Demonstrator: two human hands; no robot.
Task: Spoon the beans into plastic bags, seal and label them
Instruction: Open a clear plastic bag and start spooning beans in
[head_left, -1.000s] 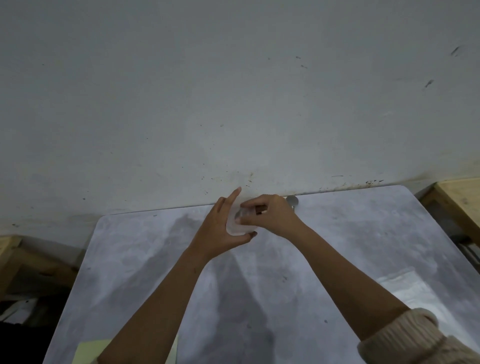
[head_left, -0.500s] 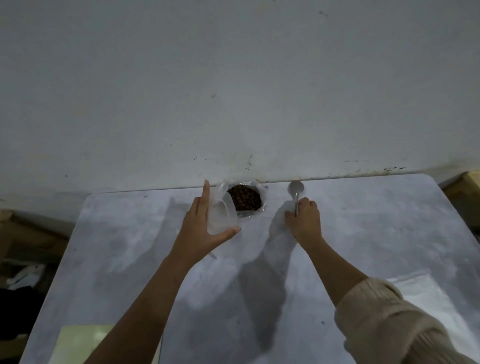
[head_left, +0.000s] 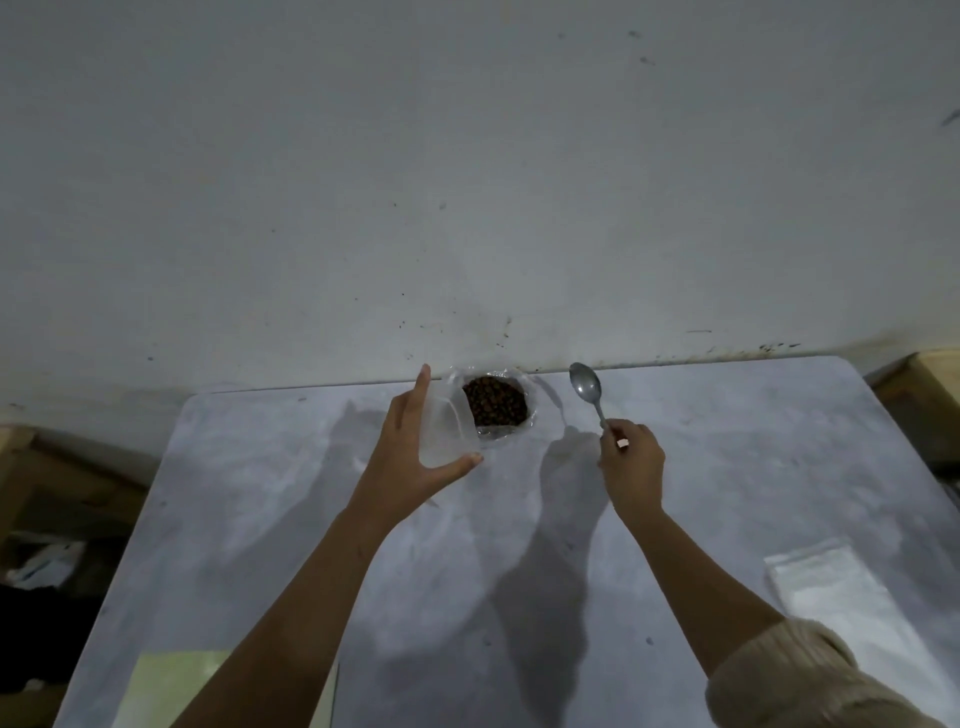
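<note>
Spoon (head_left: 586, 387) in right hand (head_left: 631, 462), bowl toward wall (head_left: 467, 182)

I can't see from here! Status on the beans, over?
Left hand holds clear bag. Right hand grips empty spoon. Beans uncovered beside bag. Nothing between spoon and beans.

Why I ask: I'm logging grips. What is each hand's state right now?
Left hand: holding the clear plastic bag between thumb and fingers.
Right hand: closed on the spoon handle.
</note>
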